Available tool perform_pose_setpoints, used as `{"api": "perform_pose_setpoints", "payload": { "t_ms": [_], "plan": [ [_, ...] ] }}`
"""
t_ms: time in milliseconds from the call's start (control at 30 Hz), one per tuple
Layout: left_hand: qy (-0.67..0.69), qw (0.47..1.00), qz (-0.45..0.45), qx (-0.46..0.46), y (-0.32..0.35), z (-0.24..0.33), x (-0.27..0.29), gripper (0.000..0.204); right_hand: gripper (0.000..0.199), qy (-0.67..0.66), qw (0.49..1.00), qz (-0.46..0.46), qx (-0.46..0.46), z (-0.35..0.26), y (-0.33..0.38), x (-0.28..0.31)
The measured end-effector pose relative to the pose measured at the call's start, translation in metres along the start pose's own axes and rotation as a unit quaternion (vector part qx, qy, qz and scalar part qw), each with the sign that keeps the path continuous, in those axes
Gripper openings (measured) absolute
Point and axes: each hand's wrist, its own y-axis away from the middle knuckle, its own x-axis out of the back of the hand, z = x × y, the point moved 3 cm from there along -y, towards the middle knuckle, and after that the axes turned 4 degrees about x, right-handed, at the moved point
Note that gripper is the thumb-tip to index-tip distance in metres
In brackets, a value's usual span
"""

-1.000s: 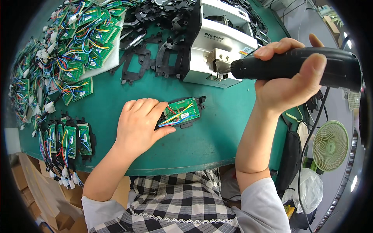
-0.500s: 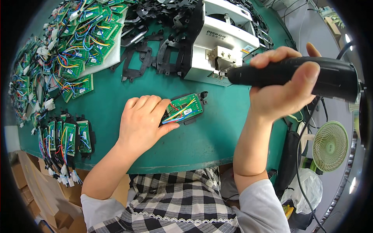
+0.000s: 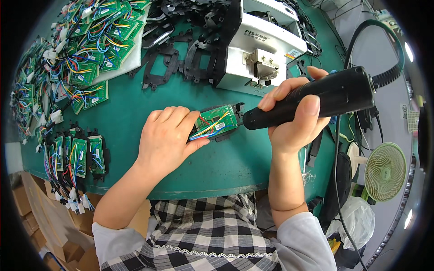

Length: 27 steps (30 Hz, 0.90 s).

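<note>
My left hand [image 3: 166, 139] is closed on the left end of a green circuit board [image 3: 220, 121] set in a black plastic frame on the table. Yellow, red and blue wires cross the board. In my right hand [image 3: 296, 108] is a black electric screwdriver [image 3: 316, 97], its fingers wrapped round the body. The driver slants down to the left. Its front end is at the right end of the black frame, near a small black clip [image 3: 238, 109]. Whether the tip touches a screw cannot be made out.
A white and silver screw feeder [image 3: 266, 54] stands behind the driver. Black plastic frames [image 3: 162, 65] lie beside it. Wired circuit boards [image 3: 97, 63] are heaped at the far left; several framed boards [image 3: 81, 156] sit at the near left. A cable [image 3: 337, 180] hangs at the right by a green fan [image 3: 385, 171].
My right hand has brought the screwdriver left and nearer, from the screw feeder to the right end of the framed board. My left hand and the board have hardly moved.
</note>
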Motion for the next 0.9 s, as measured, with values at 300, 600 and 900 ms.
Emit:
{"api": "perform_pose_setpoints", "payload": {
  "t_ms": [300, 600, 900],
  "plan": [
    [0.032, 0.999, -0.034, 0.012, -0.001, -0.002, -0.002, 0.055, 0.071, 0.075, 0.993, -0.091, -0.018, -0.004, 0.001, -0.001],
    [0.06, 0.997, 0.007, -0.052, 0.0, 0.001, -0.006, 0.047, 0.066, 0.122, 0.982, -0.01, 0.141, -0.031, -0.075, 0.007],
    [0.049, 0.997, 0.017, -0.057, 0.001, 0.002, -0.005, 0.041, 0.067, 0.114, 0.984, -0.021, 0.137, -0.015, -0.074, -0.009]
  ]
}}
